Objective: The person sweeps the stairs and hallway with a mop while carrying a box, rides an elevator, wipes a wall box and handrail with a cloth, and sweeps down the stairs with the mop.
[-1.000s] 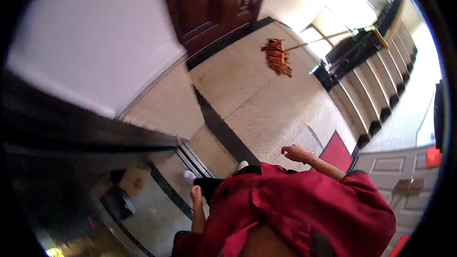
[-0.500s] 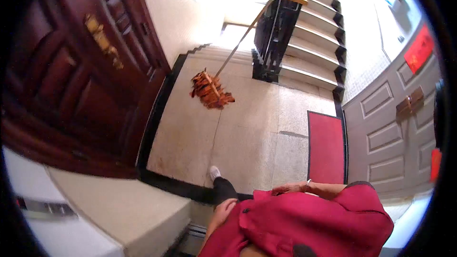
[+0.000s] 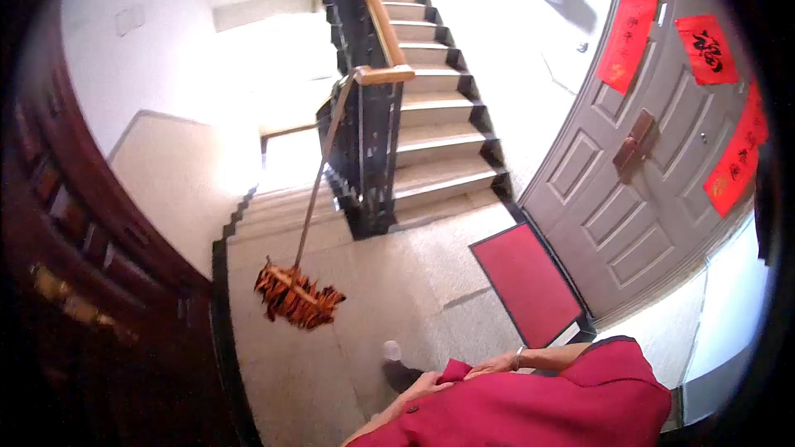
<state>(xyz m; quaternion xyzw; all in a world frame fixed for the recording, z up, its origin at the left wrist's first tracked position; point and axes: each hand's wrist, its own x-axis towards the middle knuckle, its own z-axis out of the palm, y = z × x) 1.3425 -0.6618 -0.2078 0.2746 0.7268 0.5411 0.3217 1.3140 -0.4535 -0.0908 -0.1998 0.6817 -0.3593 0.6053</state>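
My left hand (image 3: 427, 383) is at the front of the red shirt (image 3: 530, 401) I wear, its fingers closed at the raised hem. Just to its right, my right hand (image 3: 494, 364), with a bracelet at the wrist, also has its fingers closed on the hem; the fingertips are partly hidden by cloth. Ahead on the floor stands a mop with an orange-brown mop head (image 3: 298, 296). Its long wooden handle (image 3: 319, 182) leans against the end of the banister. My shoe (image 3: 392, 351) shows below my hands.
A wooden handrail (image 3: 381, 16) on black railings borders stairs (image 3: 439, 108) going up. Steps lead down left of it. A red doormat (image 3: 530, 281) lies before a grey door (image 3: 638, 190) with red paper banners. A dark wooden door (image 3: 99, 281) stands at left.
My view has turned right and up, showing more of the stairs and grey door. My left hand has moved from beside my thigh to the shirt hem, close to my right hand.
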